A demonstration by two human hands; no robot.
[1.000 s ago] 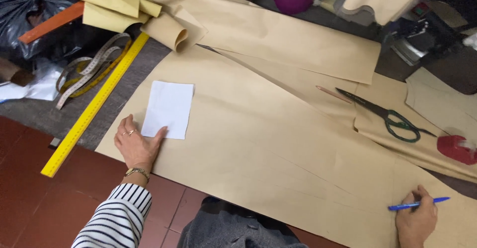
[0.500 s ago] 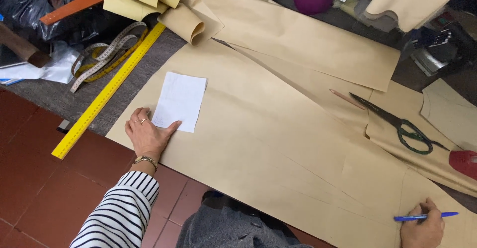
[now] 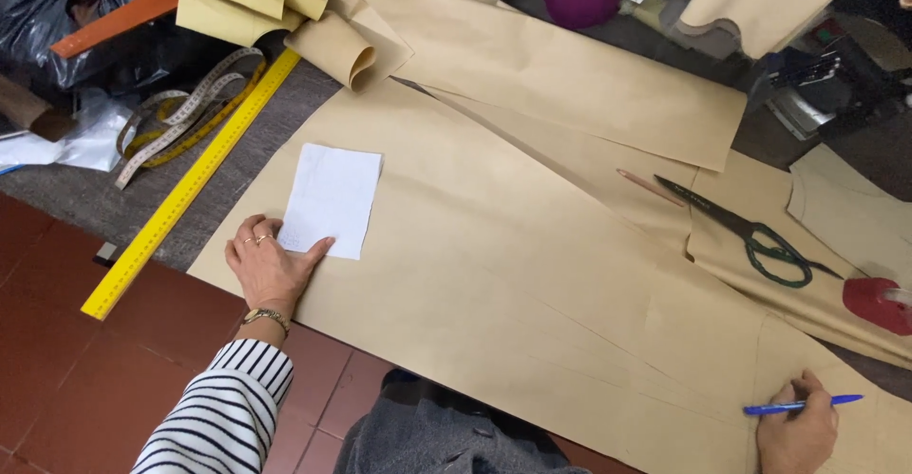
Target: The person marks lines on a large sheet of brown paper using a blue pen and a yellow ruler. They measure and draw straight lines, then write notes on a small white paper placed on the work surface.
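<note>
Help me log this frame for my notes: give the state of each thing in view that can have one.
Left hand: flat, fingertips on the white paper slip.
Right hand: holding a blue pen.
Blue pen: lying level over the brown pattern paper.
White paper slip: flat.
Brown pattern paper: spread flat.
Scissors: closed.
Yellow ruler: lying flat.
Tape measure: loosely coiled.

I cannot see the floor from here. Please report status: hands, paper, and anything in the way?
Left hand flat on brown pattern paper, fingertips touching white sheet. Right hand holds blue pen at paper's edge. Scissors and pencil lie apart, clear of both hands.
</note>
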